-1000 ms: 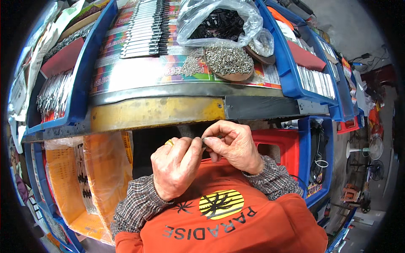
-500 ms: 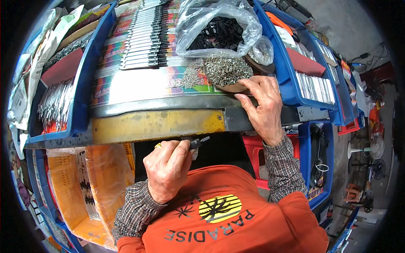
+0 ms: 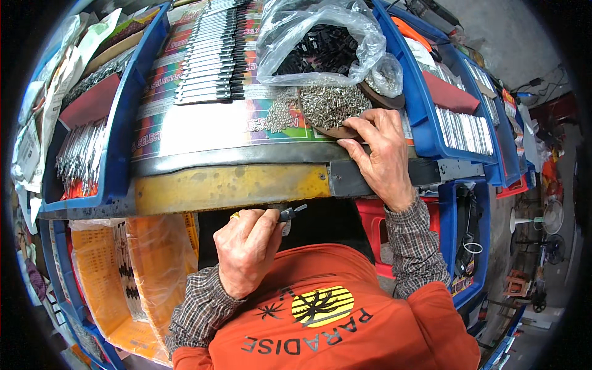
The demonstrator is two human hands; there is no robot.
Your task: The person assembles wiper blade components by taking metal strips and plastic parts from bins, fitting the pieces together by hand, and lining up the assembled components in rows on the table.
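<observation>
My left hand [image 3: 248, 248] is closed in front of the bench edge. From its grip sticks a short dark piece with a metal tip [image 3: 292, 213]; the fingers hide the rest of it. My right hand [image 3: 385, 154] reaches onto the bench, index finger and thumb apart. Its index fingertip touches the near right edge of a heap of small silvery pins [image 3: 330, 105]. The heap lies on a brown round dish [image 3: 330, 131], with the thumb just beside the rim. Whether anything tiny is under the fingertips I cannot make out.
Small metal bits [image 3: 279, 114] lie left of the dish. Behind it are a plastic bag [image 3: 268, 61] of black parts and a row of metal tools with black ends [image 3: 208, 61]. Blue bins [image 3: 117, 166] flank the bench; an orange crate [image 3: 163, 271] stands below left.
My right hand has shifted slightly left and stays at the edge of the pin heap. The left hand has moved very slightly right, keeping its grip on the dark piece.
</observation>
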